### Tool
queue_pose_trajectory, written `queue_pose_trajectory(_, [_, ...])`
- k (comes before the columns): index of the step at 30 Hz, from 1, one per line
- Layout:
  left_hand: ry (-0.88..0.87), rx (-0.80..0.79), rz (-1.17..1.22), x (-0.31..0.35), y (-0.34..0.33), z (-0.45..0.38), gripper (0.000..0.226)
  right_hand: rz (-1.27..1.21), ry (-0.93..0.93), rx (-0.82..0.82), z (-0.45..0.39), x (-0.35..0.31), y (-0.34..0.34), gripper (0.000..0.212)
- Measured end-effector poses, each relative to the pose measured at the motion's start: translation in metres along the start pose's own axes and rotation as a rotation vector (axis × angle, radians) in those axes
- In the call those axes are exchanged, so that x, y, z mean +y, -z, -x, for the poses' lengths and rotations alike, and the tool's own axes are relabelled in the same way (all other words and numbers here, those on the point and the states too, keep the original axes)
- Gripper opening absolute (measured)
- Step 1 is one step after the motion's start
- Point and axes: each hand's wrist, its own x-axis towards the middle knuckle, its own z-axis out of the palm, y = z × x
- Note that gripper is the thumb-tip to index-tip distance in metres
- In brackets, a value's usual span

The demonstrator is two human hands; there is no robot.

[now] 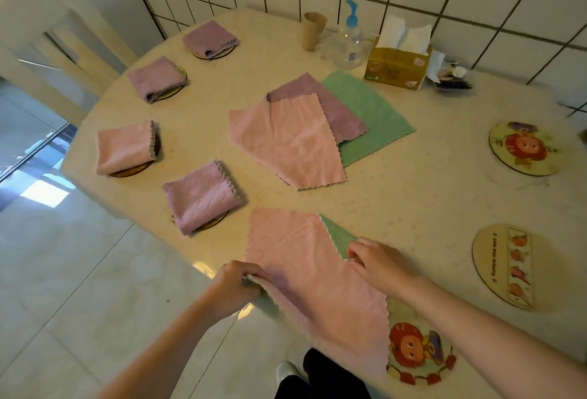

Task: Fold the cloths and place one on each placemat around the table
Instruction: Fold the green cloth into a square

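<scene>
A pink cloth with a green underside (305, 268) lies spread at the table's near edge. My left hand (236, 284) pinches its left corner and my right hand (378, 259) pinches its right edge. Folded cloths rest on placemats along the left: purple (209, 37), purple (156, 78), pink (125, 146), purple (201, 196). A pile of unfolded cloths sits mid-table: pink (292, 141), purple (333, 106), green (371, 113). Three placemats carry no folded cloth: one (422, 354) partly under the held cloth, one (502, 265) at right, one (524, 148) far right.
At the back by the tiled wall stand a paper cup (313, 30), a pump bottle (347, 40), a tissue box (397, 65) and small clutter (451, 78). A chair (63, 36) is at the far left. The table (413, 195) edge runs close in front of me.
</scene>
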Motion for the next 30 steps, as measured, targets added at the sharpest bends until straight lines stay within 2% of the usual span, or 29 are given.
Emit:
queue_pose_trajectory(2, [0.030, 0.026, 0.090, 0.004, 0.003, -0.002, 0.041, -0.161, -0.056, 0.021, -0.005, 0.006, 0.008, 0.008])
queue_pose_trajectory(5, [0.048, 0.083, 0.238, 0.007, 0.007, -0.002, 0.042, -0.365, -0.203, 0.168, -0.018, 0.024, 0.023, 0.004])
queue_pose_trajectory(8, [0.088, 0.161, 0.358, 0.014, 0.009, -0.002, 0.020, -0.381, -0.329, 0.296, -0.027, 0.048, 0.038, 0.008])
queue_pose_trajectory(11, [0.158, 0.265, 0.443, 0.018, 0.007, -0.009, 0.009, -0.346, -0.324, 0.341, -0.021, 0.054, 0.047, 0.017])
queue_pose_trajectory(13, [0.190, 0.310, 0.497, 0.022, 0.008, -0.014, 0.005, -0.473, -0.268, 0.241, -0.008, 0.042, 0.048, 0.008])
queue_pose_trajectory(14, [0.198, 0.326, 0.523, 0.024, 0.009, -0.016, 0.005, -0.566, -0.243, 0.124, 0.000, 0.034, 0.046, 0.003])
queue_pose_trajectory(15, [0.207, 0.338, 0.541, 0.026, 0.011, -0.018, 0.005, -0.641, -0.214, -0.001, 0.009, 0.024, 0.045, 0.008])
queue_pose_trajectory(18, [0.235, 0.332, 0.543, 0.031, 0.013, -0.025, 0.008, -0.695, -0.135, -0.223, 0.033, 0.003, 0.038, 0.056])
queue_pose_trajectory(20, [0.252, 0.330, 0.530, 0.033, 0.012, -0.030, 0.012, -0.557, -0.078, -0.276, 0.047, -0.005, 0.031, 0.086])
queue_pose_trajectory(22, [0.272, 0.334, 0.519, 0.035, 0.012, -0.035, 0.013, -0.159, 0.051, -0.279, 0.055, -0.004, 0.021, 0.095])
queue_pose_trajectory(24, [0.292, 0.324, 0.509, 0.035, 0.011, -0.038, 0.013, 0.127, 0.156, -0.226, 0.057, 0.001, 0.007, 0.075])
queue_pose_trajectory(25, [0.296, 0.319, 0.504, 0.034, 0.011, -0.039, 0.014, 0.148, 0.158, -0.189, 0.056, 0.005, 0.003, 0.059])
queue_pose_trajectory(28, [0.302, 0.315, 0.491, 0.028, 0.010, -0.039, 0.017, -0.074, 0.075, -0.093, 0.051, 0.013, 0.000, 0.021])
queue_pose_trajectory(30, [0.305, 0.315, 0.498, 0.023, 0.010, -0.039, 0.017, -0.324, -0.041, -0.079, 0.048, 0.016, 0.006, 0.011])
